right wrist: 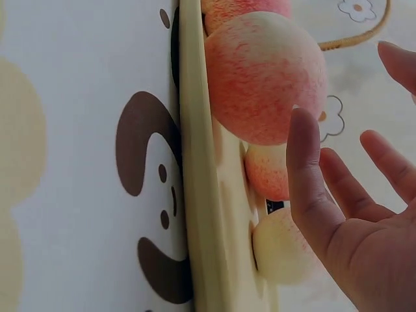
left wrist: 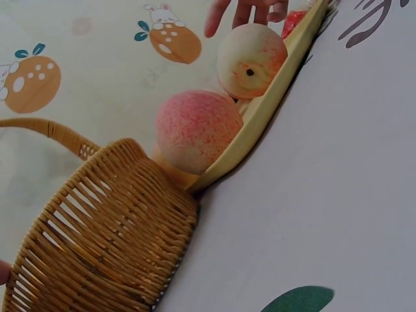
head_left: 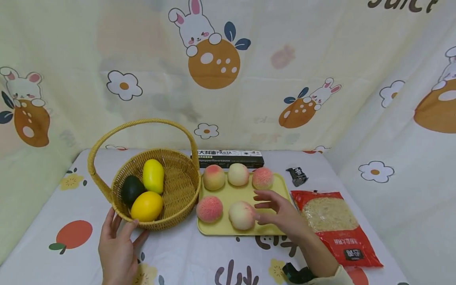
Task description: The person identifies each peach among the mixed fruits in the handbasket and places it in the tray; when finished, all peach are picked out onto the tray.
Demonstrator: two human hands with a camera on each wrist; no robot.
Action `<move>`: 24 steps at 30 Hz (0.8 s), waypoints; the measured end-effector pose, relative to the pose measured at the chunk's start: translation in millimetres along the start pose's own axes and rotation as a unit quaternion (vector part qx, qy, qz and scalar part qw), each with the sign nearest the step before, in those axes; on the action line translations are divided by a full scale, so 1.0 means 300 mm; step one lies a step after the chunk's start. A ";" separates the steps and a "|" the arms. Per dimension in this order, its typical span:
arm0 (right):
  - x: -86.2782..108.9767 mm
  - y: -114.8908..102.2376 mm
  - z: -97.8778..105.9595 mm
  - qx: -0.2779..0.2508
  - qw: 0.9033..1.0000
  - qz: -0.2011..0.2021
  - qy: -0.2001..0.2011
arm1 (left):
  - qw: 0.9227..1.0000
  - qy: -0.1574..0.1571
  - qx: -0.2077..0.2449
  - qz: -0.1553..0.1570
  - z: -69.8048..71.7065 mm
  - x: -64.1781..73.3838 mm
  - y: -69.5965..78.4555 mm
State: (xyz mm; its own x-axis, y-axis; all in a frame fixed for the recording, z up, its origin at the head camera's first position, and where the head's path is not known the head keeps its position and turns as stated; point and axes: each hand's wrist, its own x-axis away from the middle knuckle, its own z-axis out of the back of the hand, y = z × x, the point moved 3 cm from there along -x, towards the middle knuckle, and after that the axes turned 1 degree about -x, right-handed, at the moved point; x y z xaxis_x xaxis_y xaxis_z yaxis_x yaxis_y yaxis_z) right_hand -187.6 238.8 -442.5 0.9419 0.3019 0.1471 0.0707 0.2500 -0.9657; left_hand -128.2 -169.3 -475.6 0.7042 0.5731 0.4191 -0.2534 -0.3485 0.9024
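My left hand (head_left: 119, 245) holds the near left side of a wicker basket (head_left: 179, 188), fingers at its rim. In the basket lie a dark green avocado (head_left: 132, 190), a yellow-green mango (head_left: 153, 176) and a yellow lemon (head_left: 147, 207). My right hand (head_left: 279, 213) is spread over the right part of a yellow tray (head_left: 228, 190), thumb and fingers apart. Its thumb overlaps the edge of a pale peach (head_left: 241, 215) in the head view. In the right wrist view the fingers (right wrist: 305, 162) are extended beside that peach (right wrist: 270, 78).
Several other peaches lie on the tray, including a pink one (head_left: 209, 209) near the basket. Behind stands a black pasta box (head_left: 231, 159). To the right are a small black packet (head_left: 297, 176) and a red bag of pasta (head_left: 335, 225). A printed curtain (head_left: 249, 107) hangs behind the table.
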 end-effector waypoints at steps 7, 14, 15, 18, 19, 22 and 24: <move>0.025 0.038 -0.005 -0.037 0.999 -0.035 0.017 | 1.000 0.002 -0.001 0.004 0.011 0.004 -0.008; 0.040 0.035 0.003 -0.049 0.998 -0.005 0.040 | 1.000 0.002 -0.005 0.012 -0.008 -0.002 0.002; 0.042 0.032 0.005 -0.049 0.998 0.002 0.042 | 1.000 0.000 -0.004 0.012 -0.011 -0.001 0.004; 0.046 0.019 0.003 -0.039 0.997 0.028 0.058 | 1.000 -0.006 -0.002 0.009 -0.014 0.001 0.009; 0.047 0.015 -0.001 -0.034 0.996 0.033 0.069 | 1.000 -0.009 -0.002 0.007 -0.013 0.001 0.013; 0.054 0.003 -0.022 -0.020 0.993 0.035 0.110 | 1.000 -0.016 0.005 0.005 -0.004 -0.003 0.032; 0.059 -0.005 -0.042 -0.012 0.990 0.022 0.140 | 1.000 -0.018 0.010 0.002 0.006 -0.004 0.051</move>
State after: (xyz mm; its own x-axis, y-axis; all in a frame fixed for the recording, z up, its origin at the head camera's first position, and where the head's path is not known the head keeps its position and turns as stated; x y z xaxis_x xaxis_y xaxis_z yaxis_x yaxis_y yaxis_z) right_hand -166.8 232.2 -441.3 0.9981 0.0437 0.0432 0.0327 0.2187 -0.9753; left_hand -131.6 -176.7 -462.4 0.7261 0.5450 0.4193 -0.2438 -0.3661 0.8981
